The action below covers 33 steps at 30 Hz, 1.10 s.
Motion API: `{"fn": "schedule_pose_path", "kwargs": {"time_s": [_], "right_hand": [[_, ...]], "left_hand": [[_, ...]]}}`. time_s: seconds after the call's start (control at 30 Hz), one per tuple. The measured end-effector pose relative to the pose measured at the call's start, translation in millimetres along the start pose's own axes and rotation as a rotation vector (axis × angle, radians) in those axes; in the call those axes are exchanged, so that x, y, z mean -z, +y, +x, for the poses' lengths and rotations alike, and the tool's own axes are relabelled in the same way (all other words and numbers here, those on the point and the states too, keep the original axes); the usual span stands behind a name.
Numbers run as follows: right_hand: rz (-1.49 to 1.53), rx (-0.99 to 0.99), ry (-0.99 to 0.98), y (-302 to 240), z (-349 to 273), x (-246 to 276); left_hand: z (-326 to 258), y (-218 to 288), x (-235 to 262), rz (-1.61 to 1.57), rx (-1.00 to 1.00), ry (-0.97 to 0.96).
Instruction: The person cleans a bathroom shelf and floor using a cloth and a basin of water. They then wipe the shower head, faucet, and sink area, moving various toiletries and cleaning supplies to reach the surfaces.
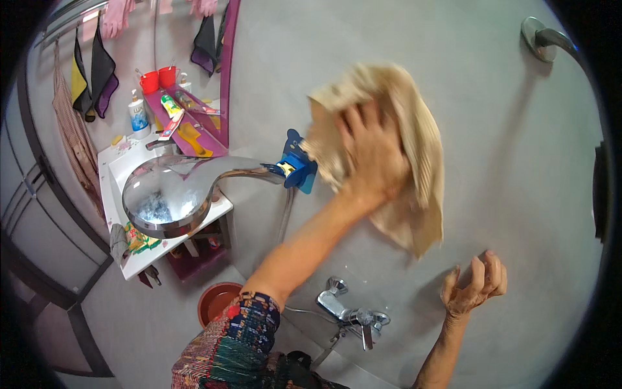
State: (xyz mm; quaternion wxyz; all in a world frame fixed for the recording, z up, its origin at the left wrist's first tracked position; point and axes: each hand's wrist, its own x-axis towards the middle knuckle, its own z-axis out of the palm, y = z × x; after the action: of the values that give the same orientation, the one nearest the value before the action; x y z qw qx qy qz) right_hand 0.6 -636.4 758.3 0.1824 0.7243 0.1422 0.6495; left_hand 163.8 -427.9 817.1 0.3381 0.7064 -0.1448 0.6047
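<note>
My left hand point(376, 152) presses a beige ribbed cloth point(421, 155) against the grey wall, its fingers spread over the fabric. The cloth is bunched around the hand, its lower corner hanging loose, and its edges are a little blurred. Lower and to the right, my right hand point(476, 282) is close to the wall with bent fingers and the thumb apart; nothing shows in it. Whether it touches the wall I cannot tell. Left of the cloth, a chrome shower head point(168, 194) rests in a blue holder point(298, 162).
Below my left forearm, a chrome mixer tap point(350, 311) juts from the wall. A white washbasin point(217, 211) with bottles and tubes stands at the left, near a purple-framed mirror point(227, 78). A brown basin point(217, 301) is low down. A metal pipe point(551, 39) projects at upper right.
</note>
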Motion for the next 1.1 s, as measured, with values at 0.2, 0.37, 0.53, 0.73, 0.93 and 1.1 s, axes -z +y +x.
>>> {"fn": "schedule_pose_path", "kwargs": {"time_s": [0.2,0.37,0.53,0.73,0.93,1.1], "right_hand": [[0.049,-0.031,0.087,-3.2,4.1,-5.8],[0.06,-0.022,0.095,0.7,-0.1,-5.6],[0.064,-0.016,0.115,-2.6,5.6,-5.5],[0.079,-0.032,0.125,-1.5,3.6,-3.5],[0.041,-0.036,0.128,-7.9,1.3,-8.5],[0.022,-0.038,0.152,-5.7,7.3,-6.0]], "left_hand": [[39.3,-85.5,-19.6,0.238,0.28,0.087],[-3.1,-43.8,-27.5,0.212,0.237,0.168],[-132.0,-52.0,-41.8,0.555,-0.094,-0.029],[-219.0,-30.5,-7.4,0.025,0.133,-0.372],[-252.8,-35.8,25.4,-0.281,0.51,-0.24],[-229.0,-116.8,57.1,-1.551,1.101,0.47]]}}
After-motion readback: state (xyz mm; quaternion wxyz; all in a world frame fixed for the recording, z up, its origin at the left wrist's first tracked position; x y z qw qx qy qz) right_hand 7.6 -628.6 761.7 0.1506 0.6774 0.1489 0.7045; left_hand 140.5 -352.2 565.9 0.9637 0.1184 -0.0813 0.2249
